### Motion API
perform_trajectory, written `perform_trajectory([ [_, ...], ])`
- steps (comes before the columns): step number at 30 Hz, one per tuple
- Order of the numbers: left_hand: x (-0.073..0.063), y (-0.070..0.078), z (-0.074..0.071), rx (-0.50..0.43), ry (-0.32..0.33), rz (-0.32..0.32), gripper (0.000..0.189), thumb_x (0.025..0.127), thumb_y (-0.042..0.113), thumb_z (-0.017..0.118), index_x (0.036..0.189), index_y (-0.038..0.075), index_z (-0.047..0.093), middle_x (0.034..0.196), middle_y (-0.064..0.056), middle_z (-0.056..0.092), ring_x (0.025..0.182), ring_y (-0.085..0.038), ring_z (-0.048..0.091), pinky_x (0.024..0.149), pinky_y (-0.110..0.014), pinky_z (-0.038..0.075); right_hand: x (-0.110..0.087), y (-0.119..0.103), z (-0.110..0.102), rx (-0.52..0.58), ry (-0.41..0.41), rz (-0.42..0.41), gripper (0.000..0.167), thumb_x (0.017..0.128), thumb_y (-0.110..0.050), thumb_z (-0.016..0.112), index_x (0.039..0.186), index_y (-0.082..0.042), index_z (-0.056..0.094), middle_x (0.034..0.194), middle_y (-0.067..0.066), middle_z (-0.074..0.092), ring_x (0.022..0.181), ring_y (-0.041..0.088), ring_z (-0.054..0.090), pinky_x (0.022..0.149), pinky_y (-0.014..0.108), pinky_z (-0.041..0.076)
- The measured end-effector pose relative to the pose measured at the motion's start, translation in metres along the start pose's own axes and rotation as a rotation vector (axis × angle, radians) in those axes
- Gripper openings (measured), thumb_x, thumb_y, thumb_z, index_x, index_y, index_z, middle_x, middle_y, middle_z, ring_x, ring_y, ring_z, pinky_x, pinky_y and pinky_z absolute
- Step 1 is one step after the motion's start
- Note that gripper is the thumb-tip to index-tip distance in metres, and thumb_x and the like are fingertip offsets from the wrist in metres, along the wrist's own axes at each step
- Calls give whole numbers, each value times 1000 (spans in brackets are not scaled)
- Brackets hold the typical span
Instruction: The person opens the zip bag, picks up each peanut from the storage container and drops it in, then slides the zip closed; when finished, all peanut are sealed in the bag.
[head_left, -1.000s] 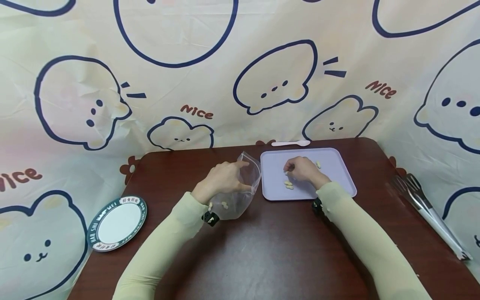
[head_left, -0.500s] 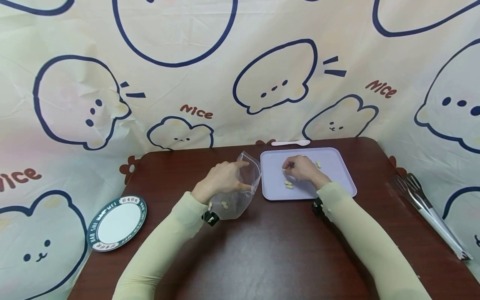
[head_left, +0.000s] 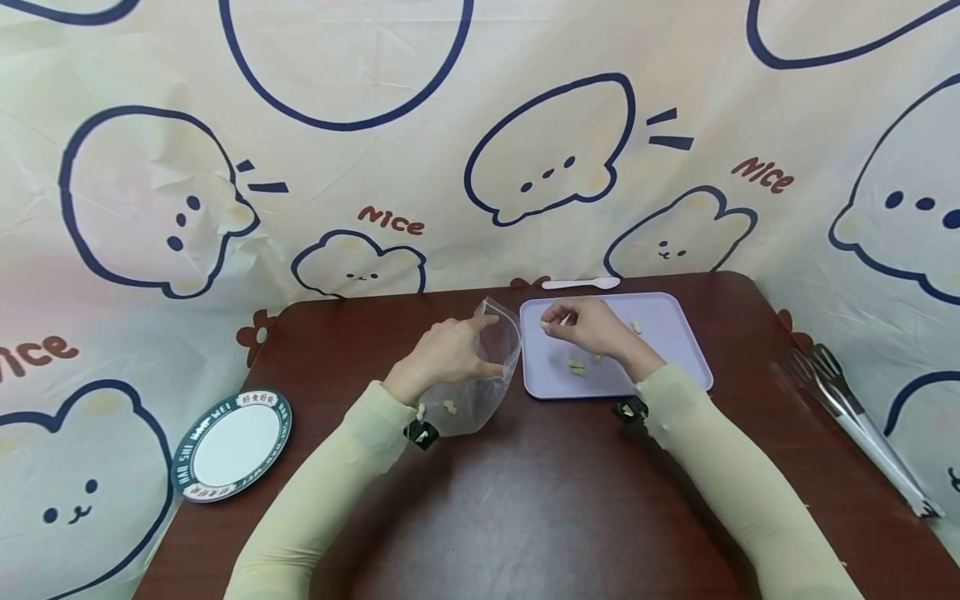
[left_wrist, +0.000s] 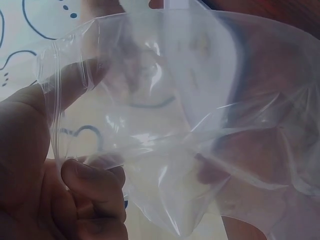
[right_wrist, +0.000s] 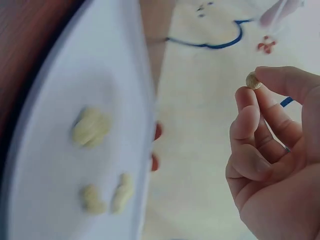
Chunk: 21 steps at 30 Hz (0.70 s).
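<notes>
My left hand [head_left: 446, 354] holds a clear zip bag [head_left: 491, 400] by its mouth, thumb and forefinger spread so that the mouth gapes toward the tray. In the left wrist view, curled fingers grip the zip edge [left_wrist: 56, 110]. A few peanuts [head_left: 450, 407] show through the bag's lower part. Over the left side of a lilac tray [head_left: 546, 367], my right hand [head_left: 592, 327] pinches one peanut [right_wrist: 253, 80] between thumb and fingertips. Several more peanuts [head_left: 577, 367] lie on the tray, partly hidden by the hand in the head view.
A white spoon [head_left: 581, 283] lies behind the tray at the table's back edge. A green-rimmed plate [head_left: 238, 437] is at the left edge. Metal tongs [head_left: 862, 429] lie along the right edge. A patterned cloth [head_left: 360, 175] hangs behind the brown table [head_left: 510, 517].
My right hand has lifted and moved left toward the bag with the peanut pinched in its fingertips. The left hand and the bag stay nearly still.
</notes>
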<state>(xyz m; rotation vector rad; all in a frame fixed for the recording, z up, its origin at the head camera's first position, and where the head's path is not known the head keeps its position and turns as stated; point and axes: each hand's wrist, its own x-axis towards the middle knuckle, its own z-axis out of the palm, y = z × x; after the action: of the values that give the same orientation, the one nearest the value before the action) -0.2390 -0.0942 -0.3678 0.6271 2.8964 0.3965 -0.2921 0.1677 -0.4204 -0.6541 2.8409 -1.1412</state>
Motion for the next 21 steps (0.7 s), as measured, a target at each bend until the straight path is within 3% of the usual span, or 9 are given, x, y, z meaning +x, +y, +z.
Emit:
perform_trajectory([
  [8, 0, 2, -1, 4, -6, -6, 90, 76, 59, 79, 151, 23, 44, 66, -1, 57, 59, -17, 53, 56, -32, 46, -4, -36, -3, 71, -5, -88, 12, 90, -25, 74, 100, -19, 74, 91, -1, 70, 82, 17, 60, 74, 32, 49],
  [14, 0, 1, 0, 9, 2, 7, 89, 76, 58, 79, 151, 21, 45, 71, 3, 62, 66, -16, 59, 61, -33, 50, -4, -50, 1, 70, -22, -132, 14, 90, -27, 75, 101, -19, 74, 92, -1, 70, 82, 16, 60, 72, 30, 49],
  [21, -1, 1, -1, -8, -2, 27, 87, 78, 53, 80, 150, 19, 45, 57, 2, 47, 50, -13, 41, 47, -28, 36, -2, -58, 7, 44, -40, -133, 13, 90, -30, 74, 99, -20, 74, 82, -3, 63, 73, 15, 55, 62, 29, 45],
])
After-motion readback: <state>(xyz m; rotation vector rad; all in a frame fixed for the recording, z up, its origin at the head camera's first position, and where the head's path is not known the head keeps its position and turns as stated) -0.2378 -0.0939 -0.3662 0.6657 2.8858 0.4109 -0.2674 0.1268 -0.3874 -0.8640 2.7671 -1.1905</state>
